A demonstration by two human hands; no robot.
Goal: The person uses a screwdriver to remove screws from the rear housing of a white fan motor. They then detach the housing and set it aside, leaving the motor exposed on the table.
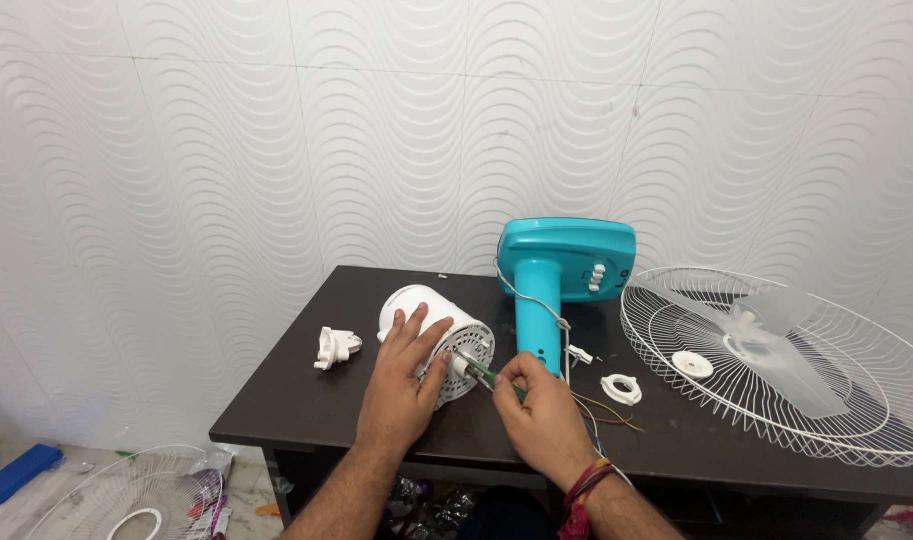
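Observation:
A white fan motor housing [416,303] lies on its side on the dark table [306,400], its vented face toward me. My left hand [401,380] rests flat on top of it, holding it steady. My right hand [541,405] grips a screwdriver with a green-tinted handle [476,370], its tip at the motor's front face. A turquoise fan base and neck [561,270] lies just behind my right hand, with a white cord and coloured wires [606,410] trailing from it.
A white wire fan guard [856,400] with a translucent blade inside lies at the table's right. A white ring nut [621,388] and a small white plastic part [334,347] lie on the table. Another guard [136,495] and a blue object [16,472] are on the floor.

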